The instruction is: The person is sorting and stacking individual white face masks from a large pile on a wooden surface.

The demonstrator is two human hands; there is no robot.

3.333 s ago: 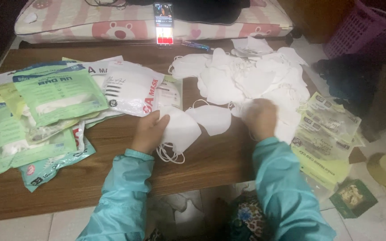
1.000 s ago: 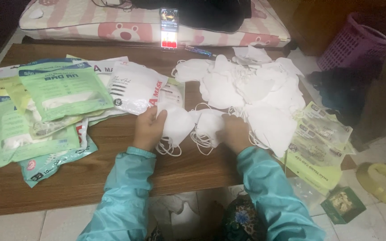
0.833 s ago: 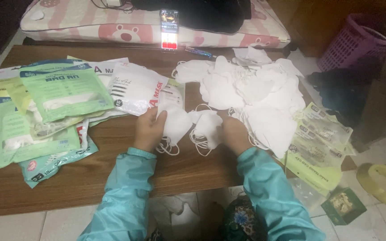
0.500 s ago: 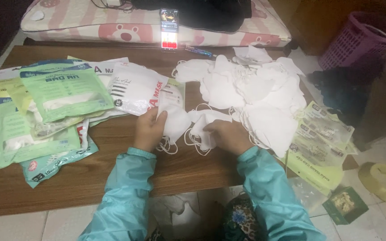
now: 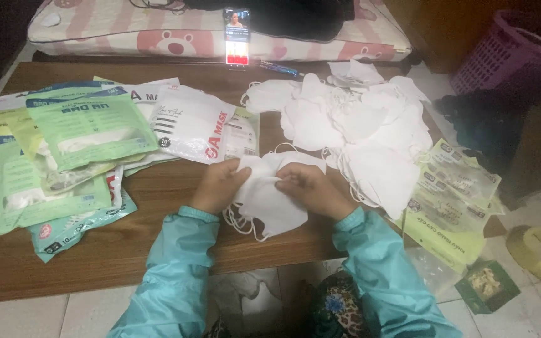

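My left hand [image 5: 219,186] and my right hand [image 5: 311,188] both grip a small stack of white face masks [image 5: 264,199] lying on the wooden table [image 5: 158,244] in front of me. Their ear loops hang loose at the stack's lower left. Fingertips of both hands meet near the top of the stack. A large heap of loose white masks [image 5: 352,125] lies just beyond my right hand.
Green and white mask packets [image 5: 70,156] are piled on the table's left side. Yellow-green empty packets [image 5: 452,200] hang off the right edge. A phone [image 5: 236,36] stands propped at the far edge against a striped cushion [image 5: 158,31]. A purple basket [image 5: 502,56] sits far right.
My right hand brought a mask from the heap leftward and laid it onto the one under my left hand. Both hands now press on the stack together.
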